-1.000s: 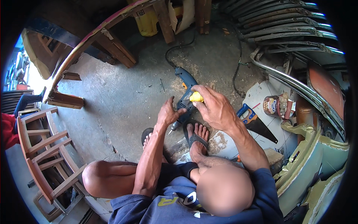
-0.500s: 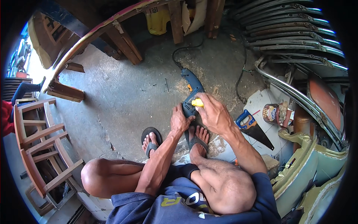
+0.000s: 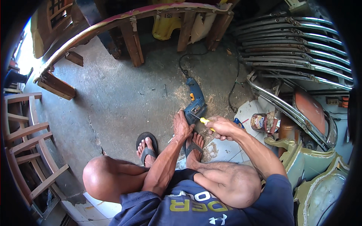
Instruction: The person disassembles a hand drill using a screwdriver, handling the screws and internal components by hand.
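Observation:
A blue power drill [image 3: 195,90] with an orange trigger lies on the concrete floor in front of my feet. My left hand [image 3: 182,126] is closed on its front end, holding it down by my right foot. In my right hand [image 3: 222,129] is a screwdriver [image 3: 204,121] with a yellow handle. Its thin shaft points left at the drill's casing, and the tip appears to touch it. Right behind my right hand shows part of the blue handle of a handsaw [image 3: 238,122]; my forearm hides most of its blade.
Sawdust [image 3: 181,92] and a few nails [image 3: 165,90] lie around the drill. A black cord [image 3: 231,96] runs across the floor. Stacked metal chair frames [image 3: 286,45], a jar [image 3: 258,122] and gilded furniture parts [image 3: 294,150] stand right. Wooden frames [image 3: 28,139] stand left; a curved wooden frame [image 3: 132,41] lies ahead.
My right hand has moved right and down, away from above the drill, and the screwdriver now lies slanted with its shaft showing. My left hand stays on the drill. The view has shifted slightly.

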### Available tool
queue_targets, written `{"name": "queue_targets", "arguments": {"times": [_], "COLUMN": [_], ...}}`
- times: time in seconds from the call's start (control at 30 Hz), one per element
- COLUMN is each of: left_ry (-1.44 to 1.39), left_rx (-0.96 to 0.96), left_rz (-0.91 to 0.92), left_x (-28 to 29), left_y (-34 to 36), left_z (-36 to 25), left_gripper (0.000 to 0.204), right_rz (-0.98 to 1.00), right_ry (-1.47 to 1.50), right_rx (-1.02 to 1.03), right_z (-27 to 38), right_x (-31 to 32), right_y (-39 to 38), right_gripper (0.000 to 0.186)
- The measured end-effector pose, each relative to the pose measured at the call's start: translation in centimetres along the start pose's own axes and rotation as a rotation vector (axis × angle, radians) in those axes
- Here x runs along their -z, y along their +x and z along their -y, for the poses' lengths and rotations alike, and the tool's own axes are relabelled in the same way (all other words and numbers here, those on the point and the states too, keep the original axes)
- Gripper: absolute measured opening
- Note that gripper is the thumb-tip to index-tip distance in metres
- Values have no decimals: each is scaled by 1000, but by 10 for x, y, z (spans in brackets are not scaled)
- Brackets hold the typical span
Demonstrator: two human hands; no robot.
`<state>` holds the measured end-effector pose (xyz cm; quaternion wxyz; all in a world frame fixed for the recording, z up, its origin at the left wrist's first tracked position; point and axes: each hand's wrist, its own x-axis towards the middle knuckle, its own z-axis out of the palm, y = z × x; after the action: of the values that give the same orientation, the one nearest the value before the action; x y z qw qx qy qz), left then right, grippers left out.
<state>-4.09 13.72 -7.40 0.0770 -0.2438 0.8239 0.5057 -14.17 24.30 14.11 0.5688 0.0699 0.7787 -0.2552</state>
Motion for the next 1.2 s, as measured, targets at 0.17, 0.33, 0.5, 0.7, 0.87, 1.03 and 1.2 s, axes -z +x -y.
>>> {"name": "queue_targets", "arguments": {"times": [0.17,0.33,0.5,0.7,0.87,1.03,1.2], "left_ry": [-12,-47,-70,-131,-167,-184,-183], "left_rx": [-28,-6,-11,69,150,125,112], "left_rz": [-82,-41,-19,-42,27,-7,-13], "left_x": [-8,-4,0,3,9,5,5], "left_y": [-16,-5,-4,-6,-3,-4,-1], "left_z": [-8,-1,-1,-7,-11,-7,-6], "left_gripper": [86,78,76,77,79,83,80], "right_rz": [3,-46,-230,-246,-73,-123,-105], "right_ry": [274,-382,-1450,-137,389,-129,-754], "right_rx": [-223,-117,419,-16,-429,-508,20], "right_z": [12,16,16,42,56,81,65], "right_x": [9,-15,-20,-23,-18,-20,-16], "right_y": [24,19,17,20,38,52,77], "right_gripper": [30,30,38,43,40,25,28]}}
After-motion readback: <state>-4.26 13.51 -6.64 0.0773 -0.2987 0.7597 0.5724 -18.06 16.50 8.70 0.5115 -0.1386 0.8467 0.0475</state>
